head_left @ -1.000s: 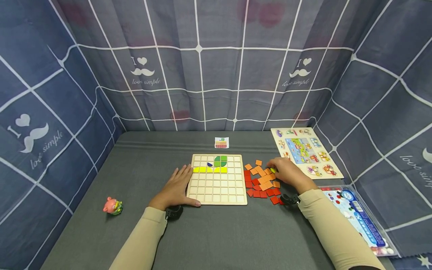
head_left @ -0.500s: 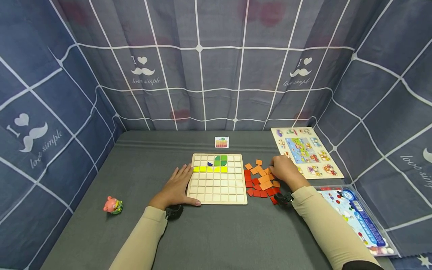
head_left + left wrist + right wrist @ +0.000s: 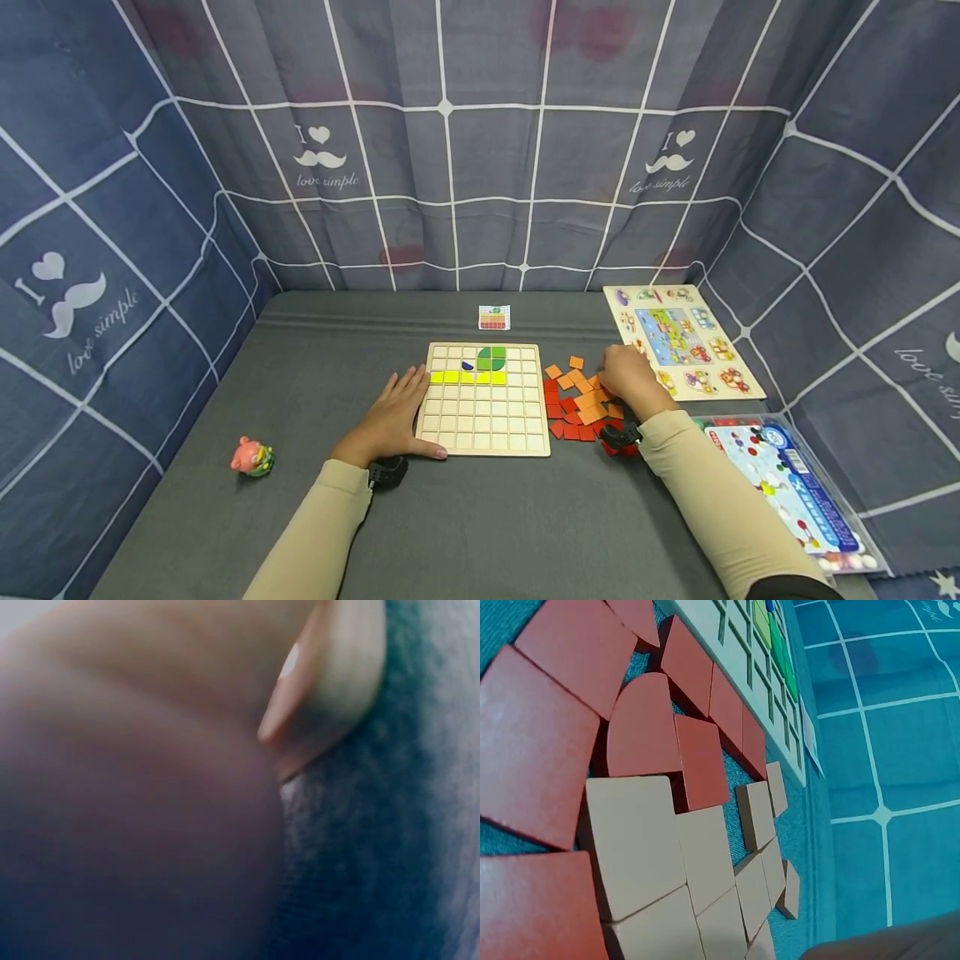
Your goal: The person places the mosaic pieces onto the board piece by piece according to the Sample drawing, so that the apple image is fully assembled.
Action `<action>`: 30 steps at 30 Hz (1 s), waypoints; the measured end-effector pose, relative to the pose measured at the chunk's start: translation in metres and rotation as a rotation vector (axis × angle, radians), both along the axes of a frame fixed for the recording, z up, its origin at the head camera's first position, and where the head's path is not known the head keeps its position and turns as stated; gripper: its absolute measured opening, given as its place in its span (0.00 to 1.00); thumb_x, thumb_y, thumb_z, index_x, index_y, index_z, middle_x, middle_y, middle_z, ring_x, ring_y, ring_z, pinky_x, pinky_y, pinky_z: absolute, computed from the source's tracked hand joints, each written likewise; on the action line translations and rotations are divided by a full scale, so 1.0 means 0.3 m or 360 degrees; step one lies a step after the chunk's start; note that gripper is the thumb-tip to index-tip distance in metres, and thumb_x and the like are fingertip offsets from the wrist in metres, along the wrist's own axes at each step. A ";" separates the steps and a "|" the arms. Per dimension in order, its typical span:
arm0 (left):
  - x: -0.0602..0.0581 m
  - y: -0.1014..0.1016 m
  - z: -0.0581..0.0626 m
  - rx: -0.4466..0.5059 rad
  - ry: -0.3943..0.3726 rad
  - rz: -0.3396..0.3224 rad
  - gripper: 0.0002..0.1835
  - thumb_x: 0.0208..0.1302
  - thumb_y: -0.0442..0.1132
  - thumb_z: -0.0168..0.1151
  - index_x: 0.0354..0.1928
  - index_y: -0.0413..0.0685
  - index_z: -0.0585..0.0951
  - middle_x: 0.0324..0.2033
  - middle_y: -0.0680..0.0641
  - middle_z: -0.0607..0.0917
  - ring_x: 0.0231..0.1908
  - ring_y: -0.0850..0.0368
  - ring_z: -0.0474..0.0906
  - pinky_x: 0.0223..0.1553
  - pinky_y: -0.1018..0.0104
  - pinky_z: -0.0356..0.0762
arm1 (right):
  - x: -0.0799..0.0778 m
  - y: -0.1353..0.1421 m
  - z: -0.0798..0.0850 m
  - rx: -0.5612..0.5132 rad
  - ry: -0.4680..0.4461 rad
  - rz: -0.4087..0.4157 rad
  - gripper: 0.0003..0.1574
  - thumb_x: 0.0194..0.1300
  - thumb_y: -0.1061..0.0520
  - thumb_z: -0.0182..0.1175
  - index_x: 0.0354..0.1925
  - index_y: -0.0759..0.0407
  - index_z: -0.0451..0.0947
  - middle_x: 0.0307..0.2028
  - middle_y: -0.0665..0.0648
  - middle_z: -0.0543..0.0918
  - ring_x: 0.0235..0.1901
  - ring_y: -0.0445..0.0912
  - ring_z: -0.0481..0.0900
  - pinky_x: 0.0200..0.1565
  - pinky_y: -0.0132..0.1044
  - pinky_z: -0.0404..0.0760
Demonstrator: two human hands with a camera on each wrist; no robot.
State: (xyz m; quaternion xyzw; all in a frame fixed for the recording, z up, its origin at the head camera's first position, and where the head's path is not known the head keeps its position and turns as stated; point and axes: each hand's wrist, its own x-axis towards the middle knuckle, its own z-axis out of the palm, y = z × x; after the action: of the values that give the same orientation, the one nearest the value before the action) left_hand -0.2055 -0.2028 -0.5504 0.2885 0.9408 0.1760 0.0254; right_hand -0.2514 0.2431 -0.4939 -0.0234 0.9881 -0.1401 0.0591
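My left hand (image 3: 386, 421) rests along the left edge of a wooden grid board (image 3: 480, 427), fingers straight and thumb at the near left corner. A row of yellow tiles (image 3: 451, 377), a green group of tiles (image 3: 492, 359) and a small blue piece (image 3: 468, 366) lie in the board. My right hand (image 3: 633, 379) is at the right end of the loose orange tiles (image 3: 591, 414); its fingertips are hidden, so whether it holds anything cannot be seen. Red tiles (image 3: 643, 724) lie beside the orange ones. Skin and blur fill most of the left wrist view.
Behind the board lies a small pattern card (image 3: 494, 317). An animal picture board (image 3: 716, 350) sits at the back right, with a clear plastic case (image 3: 795, 492) nearer. A pink pig figurine (image 3: 252, 457) stands at the left. Patterned cloth walls (image 3: 487, 158) surround the table.
My right hand has shifted slightly right, and the yellow-green piece seen at its fingertips a second ago is out of sight. My left hand stays on the board's edge.
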 end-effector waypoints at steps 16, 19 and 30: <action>-0.004 -0.006 -0.016 0.0004 0.0000 -0.0001 0.82 0.41 0.85 0.70 0.83 0.34 0.48 0.82 0.36 0.47 0.81 0.40 0.40 0.78 0.43 0.34 | 0.000 0.015 -0.040 -0.0114 0.0247 0.0075 0.23 0.60 0.60 0.73 0.20 0.56 0.69 0.19 0.52 0.66 0.21 0.48 0.65 0.25 0.40 0.65; -0.004 -0.005 -0.015 -0.0005 0.0004 0.0000 0.82 0.41 0.85 0.70 0.83 0.33 0.48 0.82 0.35 0.47 0.81 0.40 0.40 0.78 0.43 0.34 | -0.001 0.014 -0.038 -0.0127 0.0271 0.0100 0.16 0.60 0.60 0.74 0.25 0.58 0.75 0.24 0.55 0.75 0.25 0.50 0.72 0.28 0.44 0.72; -0.005 -0.002 -0.010 0.0003 0.0007 0.0007 0.82 0.40 0.85 0.70 0.83 0.34 0.48 0.82 0.35 0.47 0.81 0.40 0.40 0.77 0.42 0.34 | 0.008 0.030 -0.012 -0.0067 0.0131 0.0133 0.16 0.60 0.58 0.74 0.25 0.59 0.76 0.26 0.56 0.75 0.27 0.52 0.74 0.30 0.46 0.73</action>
State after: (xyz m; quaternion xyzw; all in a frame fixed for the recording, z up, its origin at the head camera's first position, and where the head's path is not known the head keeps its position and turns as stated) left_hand -0.2071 -0.2035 -0.5535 0.2870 0.9413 0.1763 0.0227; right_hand -0.2490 0.2520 -0.4974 -0.0716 0.9847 -0.1573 0.0237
